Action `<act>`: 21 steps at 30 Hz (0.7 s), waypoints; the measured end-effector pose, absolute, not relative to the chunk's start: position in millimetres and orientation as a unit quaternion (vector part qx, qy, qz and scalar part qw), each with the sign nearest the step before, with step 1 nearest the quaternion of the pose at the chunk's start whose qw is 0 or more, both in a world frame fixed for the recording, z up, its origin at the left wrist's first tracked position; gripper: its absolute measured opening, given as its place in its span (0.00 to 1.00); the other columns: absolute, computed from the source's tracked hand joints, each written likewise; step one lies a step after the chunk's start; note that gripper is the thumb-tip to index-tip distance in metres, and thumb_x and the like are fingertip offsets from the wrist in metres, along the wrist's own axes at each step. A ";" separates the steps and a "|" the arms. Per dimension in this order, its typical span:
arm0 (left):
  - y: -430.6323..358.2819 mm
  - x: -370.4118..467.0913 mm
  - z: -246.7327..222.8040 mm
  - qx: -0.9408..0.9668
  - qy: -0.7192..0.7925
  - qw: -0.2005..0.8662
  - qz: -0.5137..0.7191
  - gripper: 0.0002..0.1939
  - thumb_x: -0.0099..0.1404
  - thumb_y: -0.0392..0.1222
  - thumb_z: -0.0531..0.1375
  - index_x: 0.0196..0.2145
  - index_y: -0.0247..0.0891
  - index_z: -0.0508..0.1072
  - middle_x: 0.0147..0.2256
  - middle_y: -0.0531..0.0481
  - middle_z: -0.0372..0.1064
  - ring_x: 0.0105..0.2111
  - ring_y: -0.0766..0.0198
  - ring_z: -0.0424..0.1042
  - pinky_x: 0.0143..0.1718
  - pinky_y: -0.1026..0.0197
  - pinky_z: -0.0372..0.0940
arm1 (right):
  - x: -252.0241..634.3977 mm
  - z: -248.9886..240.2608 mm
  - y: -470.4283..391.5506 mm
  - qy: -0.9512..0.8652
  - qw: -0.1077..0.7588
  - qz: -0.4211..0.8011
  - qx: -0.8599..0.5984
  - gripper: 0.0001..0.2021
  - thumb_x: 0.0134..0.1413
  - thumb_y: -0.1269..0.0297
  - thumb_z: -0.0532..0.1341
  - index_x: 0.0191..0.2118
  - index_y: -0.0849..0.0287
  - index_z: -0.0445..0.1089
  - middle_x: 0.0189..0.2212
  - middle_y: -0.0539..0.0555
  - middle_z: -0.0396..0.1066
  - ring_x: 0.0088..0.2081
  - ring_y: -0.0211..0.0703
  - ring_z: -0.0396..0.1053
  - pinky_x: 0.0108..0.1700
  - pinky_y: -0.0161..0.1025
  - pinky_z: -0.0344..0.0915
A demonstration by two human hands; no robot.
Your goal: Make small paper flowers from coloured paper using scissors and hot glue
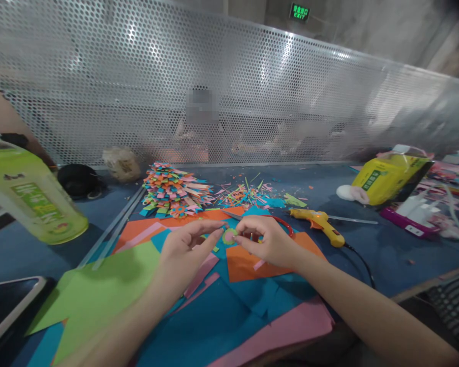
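Between my hands is a small round paper piece, green with a pink centre. The thumb and fingertips of my right hand pinch its right edge. My left hand is closed in a pinch just to its upper left; whatever sits between those fingertips is too small to make out. Red-handled scissors lie behind my right hand, partly covered by it. Beneath both hands are sheets of coloured paper: orange, blue, green and pink.
A cone of layered paper strips stands behind, beside a heap of paper scraps. A yellow glue gun with a cord lies to the right. Drink bottles flank the table, and a perforated metal screen borders the back.
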State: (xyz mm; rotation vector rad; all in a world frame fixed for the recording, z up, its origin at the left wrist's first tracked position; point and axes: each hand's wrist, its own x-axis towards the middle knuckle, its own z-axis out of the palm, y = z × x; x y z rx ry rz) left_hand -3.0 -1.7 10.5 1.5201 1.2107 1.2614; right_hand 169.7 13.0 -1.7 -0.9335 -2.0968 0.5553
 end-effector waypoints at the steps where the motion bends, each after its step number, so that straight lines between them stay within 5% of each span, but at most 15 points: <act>1: -2.0 -2.8 10.9 0.595 0.472 0.411 0.504 0.06 0.47 0.37 0.64 0.27 0.39 0.76 0.27 0.50 0.74 0.28 0.64 0.70 0.29 0.67 0.63 | 169.7 -1.8 12.9 -0.822 0.383 0.212 -0.364 0.05 0.50 0.68 0.55 0.26 0.61 0.65 0.22 0.48 0.63 0.23 0.30 0.60 0.24 0.28 0.56; 15: -3.0 -2.7 10.8 0.580 0.461 0.449 0.499 0.05 0.48 0.37 0.63 0.27 0.39 0.76 0.28 0.50 0.75 0.29 0.64 0.71 0.32 0.67 0.64 | 171.3 -4.4 14.3 -0.840 0.372 0.166 -0.358 0.04 0.51 0.69 0.55 0.28 0.60 0.66 0.24 0.49 0.66 0.24 0.31 0.61 0.26 0.29 0.57; 21: -4.5 -1.6 14.2 0.554 0.449 0.454 0.534 0.13 0.51 0.43 0.62 0.37 0.39 0.74 0.40 0.48 0.72 0.38 0.62 0.69 0.33 0.68 0.63 | 177.3 -6.3 16.1 -0.884 0.325 -0.093 -0.324 0.07 0.55 0.69 0.51 0.33 0.60 0.66 0.29 0.52 0.68 0.29 0.35 0.64 0.28 0.31 0.56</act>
